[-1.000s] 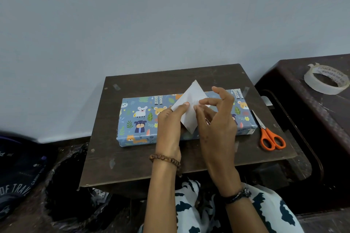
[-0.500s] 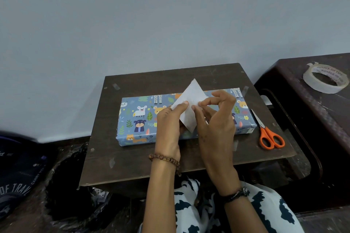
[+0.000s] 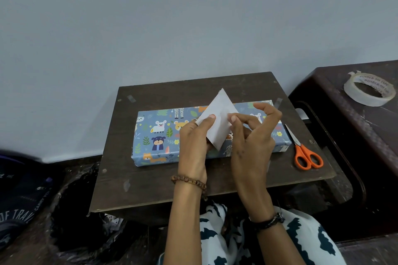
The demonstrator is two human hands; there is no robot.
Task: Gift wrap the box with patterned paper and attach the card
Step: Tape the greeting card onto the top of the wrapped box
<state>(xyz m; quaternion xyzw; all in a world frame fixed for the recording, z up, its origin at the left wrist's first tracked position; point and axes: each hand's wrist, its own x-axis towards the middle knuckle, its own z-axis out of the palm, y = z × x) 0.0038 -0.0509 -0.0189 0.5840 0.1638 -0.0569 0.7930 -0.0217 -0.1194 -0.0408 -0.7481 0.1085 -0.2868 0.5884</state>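
A box (image 3: 159, 135) wrapped in blue paper with cartoon animals lies flat on a small dark wooden table (image 3: 150, 185). Just above the box's middle I hold a white card (image 3: 218, 114), tilted like a diamond. My left hand (image 3: 193, 142) grips the card's left side, thumb on its face. My right hand (image 3: 252, 135) pinches the card's right edge with thumb and forefinger, the other fingers arched above. The card's lower corner sits between my hands.
Orange-handled scissors (image 3: 305, 155) lie on the table right of the box. A roll of clear tape (image 3: 369, 91) rests on a dark cabinet (image 3: 344, 135) at the right. A wall stands behind. Dark bags (image 3: 21, 211) lie on the floor at the left.
Almost nothing has moved. My right forefinger and thumb shifted slightly on the card's edge while both hands kept the card over the box.
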